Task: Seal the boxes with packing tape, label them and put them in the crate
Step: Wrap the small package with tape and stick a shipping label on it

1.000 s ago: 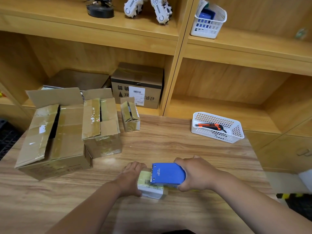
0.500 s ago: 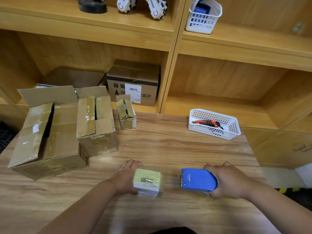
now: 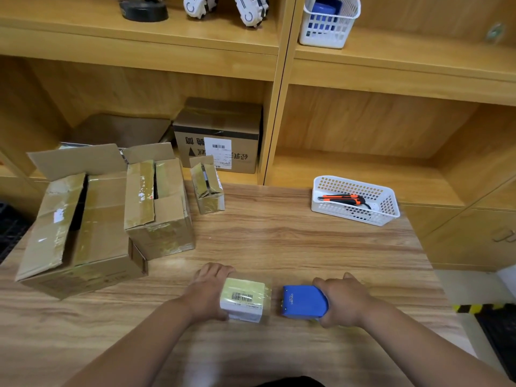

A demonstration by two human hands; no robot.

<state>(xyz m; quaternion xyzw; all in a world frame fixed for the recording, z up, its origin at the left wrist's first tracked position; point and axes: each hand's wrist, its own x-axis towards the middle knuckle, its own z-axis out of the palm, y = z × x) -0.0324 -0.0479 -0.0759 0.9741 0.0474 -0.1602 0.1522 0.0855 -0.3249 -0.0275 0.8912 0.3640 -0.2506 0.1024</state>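
A small taped box [image 3: 243, 298] with a barcode label on top lies near the front of the wooden table [image 3: 293, 241]. My left hand [image 3: 208, 289] grips its left side. A strip of clear tape runs off the box's right side toward the blue tape dispenser [image 3: 303, 302]. That dispenser rests on the table just right of the box, held by my right hand [image 3: 342, 300]. At the left stand a large open cardboard box [image 3: 81, 227], a medium open box [image 3: 157, 205] and, further back, a small open box [image 3: 208, 185].
A white basket [image 3: 356, 201] holding an orange utility knife [image 3: 342, 199] sits at the table's back right. Wooden shelves behind hold a labelled cardboard box [image 3: 220, 135] and another white basket [image 3: 329, 20]. A black crate edge [image 3: 11, 227] shows at the far left.
My right hand pulled the blue dispenser off the top of the small box and set it down to the right, leaving tape across the box. My left hand stayed on the box.
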